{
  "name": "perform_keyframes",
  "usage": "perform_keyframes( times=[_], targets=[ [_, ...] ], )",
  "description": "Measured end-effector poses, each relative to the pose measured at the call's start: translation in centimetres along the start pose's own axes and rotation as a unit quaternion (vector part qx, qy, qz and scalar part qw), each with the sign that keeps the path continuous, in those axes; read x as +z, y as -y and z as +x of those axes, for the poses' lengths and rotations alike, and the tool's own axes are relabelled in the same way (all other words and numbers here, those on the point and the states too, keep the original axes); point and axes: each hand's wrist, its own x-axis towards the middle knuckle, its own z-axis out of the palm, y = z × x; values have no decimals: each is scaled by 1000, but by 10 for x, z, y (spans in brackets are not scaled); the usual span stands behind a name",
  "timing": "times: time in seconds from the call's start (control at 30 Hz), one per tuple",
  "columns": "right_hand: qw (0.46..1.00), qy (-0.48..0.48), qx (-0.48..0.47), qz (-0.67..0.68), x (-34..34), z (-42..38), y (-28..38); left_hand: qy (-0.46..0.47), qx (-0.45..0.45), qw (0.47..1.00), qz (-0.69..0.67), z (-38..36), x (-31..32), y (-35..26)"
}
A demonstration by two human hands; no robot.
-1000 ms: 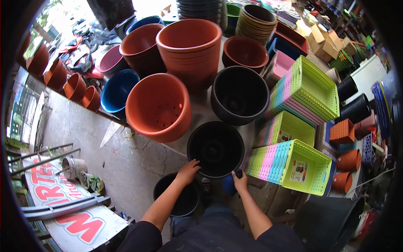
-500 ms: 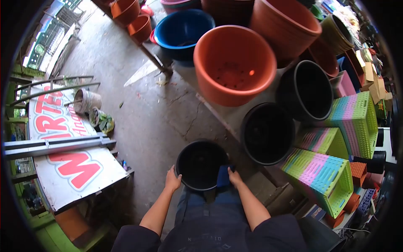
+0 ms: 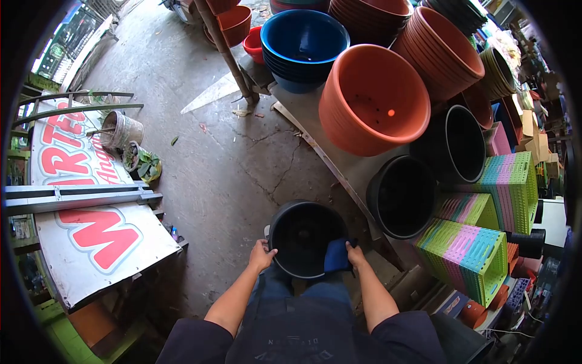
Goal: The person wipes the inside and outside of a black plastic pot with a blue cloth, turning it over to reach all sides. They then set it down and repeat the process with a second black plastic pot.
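I hold a round black plastic pot (image 3: 303, 233) in front of my body, mouth up, over the concrete floor. My left hand (image 3: 261, 255) grips its near left rim. My right hand (image 3: 356, 255) grips the near right rim and presses a blue cloth (image 3: 336, 256) against the pot. Another black pot (image 3: 403, 197) lies tilted on the low platform just to the right of the held one.
The platform (image 3: 339, 167) on the right carries stacked terracotta pots (image 3: 373, 100), blue basins (image 3: 303, 42), more black pots (image 3: 464, 142) and pastel plastic baskets (image 3: 470, 255). A red-lettered white signboard (image 3: 91, 224) lies on the left, by a small metal bucket (image 3: 119, 130).
My view has swung left and down since a second ago. Both hands left the black pot on the platform and now hold the lower black pot, raised slightly toward me.
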Motion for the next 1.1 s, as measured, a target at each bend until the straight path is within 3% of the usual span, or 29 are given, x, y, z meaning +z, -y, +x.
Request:
perform_keyframes(
  times=[0.17, 0.33, 0.43, 0.53, 0.57, 0.63, 0.67, 0.7, 0.73, 0.77, 0.8, 0.87, 0.93, 1.0, 1.1],
  targets=[
    [999, -18, -27, -28, 4, -10, 5, 34, -40, 998, -16, 6, -2, -4],
    [997, -50, -45, -40, 12, 19, -31, -30, -25, 999, -6, 11, 19, -1],
    [1000, 5, 22, -3, 7, -14, 8, -90, 8, 996, -2, 11, 29, -1],
    [1000, -14, -8, 8, 6, -4, 0, -57, -5, 996, -65, 1, 13, -28],
    [1000, -16, -13, 11, 3, -18, 11, -59, 1, 996, -66, 6, 16, -22],
    [998, -51, -39, 24, -5, -49, 33, -133, 110, 983, -67, 13, 21, -16],
    [997, -52, -48, 26, -12, -51, 32, -138, 117, 981, -71, 6, 12, -37],
    [996, -11, -70, 56, -20, -57, 29, -54, 57, 958, -277, -4, 0, -57],
    [992, 31, -91, 87, -25, -59, 29, 37, -4, 884, -466, -20, -19, -85],
    [990, 31, -101, 89, -30, -72, 40, 71, 4, 855, -513, -37, -34, -107],
    [989, 16, -107, 100, -36, -100, 55, 68, 14, 855, -514, -54, -46, -126],
    [985, 7, -127, 113, -39, -142, 84, 62, 128, 825, -547, -82, -63, -159],
    [956, 69, -189, 211, -33, -165, 106, 54, 180, 816, -546, -99, -71, -173],
    [944, -28, -282, 166, -9, -160, 121, 47, 232, 806, -543, -117, -77, -191],
    [937, -80, -280, 193, 29, -176, 173, 46, 276, 795, -537, -153, -86, -225]
  ],
)
